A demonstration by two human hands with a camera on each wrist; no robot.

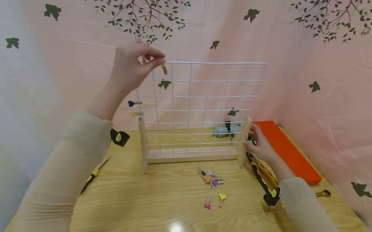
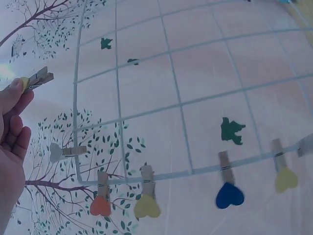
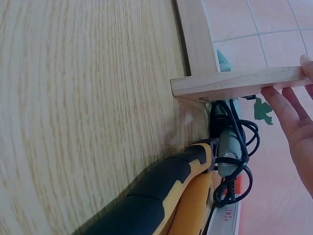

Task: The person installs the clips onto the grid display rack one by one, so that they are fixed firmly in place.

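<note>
High at the upper left of a white wire grid, my left hand pinches a small wooden clothespin with a yellow heart. In the left wrist view the clothespin points toward the grid and is apart from it. Along the grid's side edge are clipped an orange heart clothespin, a blue heart clothespin and two yellow ones; a white heart clothespin sits on the top wire. My right hand grips the right upright of the wooden stand, thumb and fingers on opposite faces.
Several heart clothespins lie in front of the stand. Yellow-black pliers and an orange-red box lie at right, a wrench beyond. A pale blue glue gun with black cord lies behind. A yellow-black tool is at left.
</note>
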